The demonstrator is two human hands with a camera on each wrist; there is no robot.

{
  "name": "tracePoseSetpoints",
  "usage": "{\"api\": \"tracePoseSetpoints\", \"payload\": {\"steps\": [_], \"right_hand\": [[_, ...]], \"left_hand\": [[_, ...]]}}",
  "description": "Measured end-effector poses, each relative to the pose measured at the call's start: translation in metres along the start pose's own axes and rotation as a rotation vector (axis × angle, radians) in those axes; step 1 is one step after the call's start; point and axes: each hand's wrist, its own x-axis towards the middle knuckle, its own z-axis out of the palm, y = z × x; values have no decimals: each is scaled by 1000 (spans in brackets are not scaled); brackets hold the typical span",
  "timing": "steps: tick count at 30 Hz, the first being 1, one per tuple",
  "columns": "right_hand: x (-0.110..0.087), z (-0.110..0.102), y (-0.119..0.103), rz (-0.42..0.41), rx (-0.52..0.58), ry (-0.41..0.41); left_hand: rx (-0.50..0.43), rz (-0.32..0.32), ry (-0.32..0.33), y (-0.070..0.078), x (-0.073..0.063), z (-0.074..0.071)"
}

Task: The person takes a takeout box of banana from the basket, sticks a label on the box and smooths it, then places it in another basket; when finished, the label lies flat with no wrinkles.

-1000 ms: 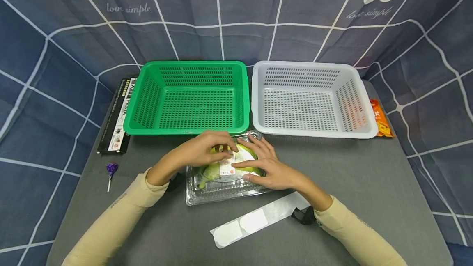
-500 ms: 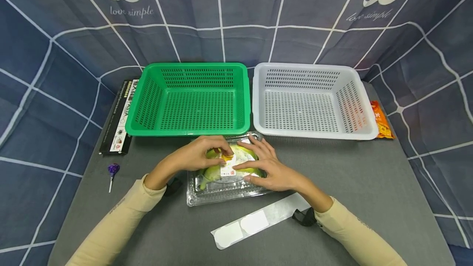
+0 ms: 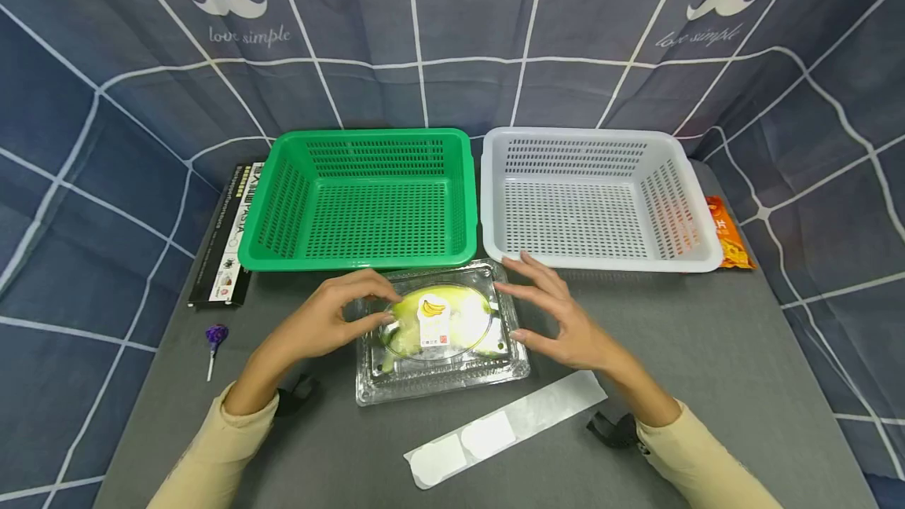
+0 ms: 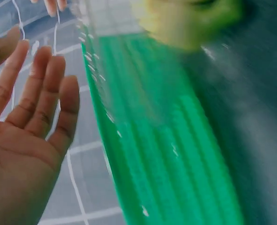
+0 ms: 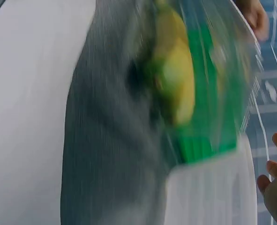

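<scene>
A clear plastic clamshell box (image 3: 444,381) lies between the two hands, with yellow-green fruit (image 3: 470,313) visible through its lid. A white sticker (image 3: 433,322) printed with bananas sits flat on the lid. At the box's left side, my left hand (image 3: 335,316) has its fingers spread, the tips over the lid's edge. My right hand (image 3: 562,316) is on the opposite side, fingers apart and fingertips close to the box's right edge. Neither holds anything. The left wrist view shows the left palm (image 4: 23,150) with its fingers extended; the fruit (image 5: 173,70) is blurred in the right wrist view.
Behind the box stand a green basket (image 3: 357,264) and a white basket (image 3: 601,263). A sticker strip (image 3: 530,419) lies in front of it. At the left are a black-and-white pasta box (image 3: 222,258) and a purple lollipop (image 3: 216,335); an orange snack bag (image 3: 731,238) is at the far right.
The left hand has pressed the banana sticker on the lid and let go. Both hands have drawn apart, left hand leftward and right hand rightward, uncovering the lid.
</scene>
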Motion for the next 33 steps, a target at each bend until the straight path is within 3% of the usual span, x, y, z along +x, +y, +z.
{"api": "tracePoseSetpoints", "payload": {"steps": [3, 7, 10, 14, 17, 19, 24, 33], "right_hand": [[-12, -30, 13, 42, -26, 80], [-31, -83, 37, 132, -107, 195], [-47, -123, 57, 226, -193, 311], [-66, -158, 80, 357, -338, 417], [-74, -169, 91, 440, -404, 399], [-76, -171, 95, 461, -392, 365], [-77, -170, 101, 455, -341, 335], [-77, -169, 101, 468, -358, 331]], "left_hand": [[67, -85, 89, -3, -22, -1], [61, -256, 162, -7, -42, 9], [-3, -352, 157, -9, -48, 18], [-53, -411, 104, -12, -51, 26], [-83, -444, 61, -14, -53, 28], [-121, -463, 39, -15, -55, 28], [-256, -463, -10, -19, -57, 29], [-521, -437, -109, -21, -59, 30]]}}
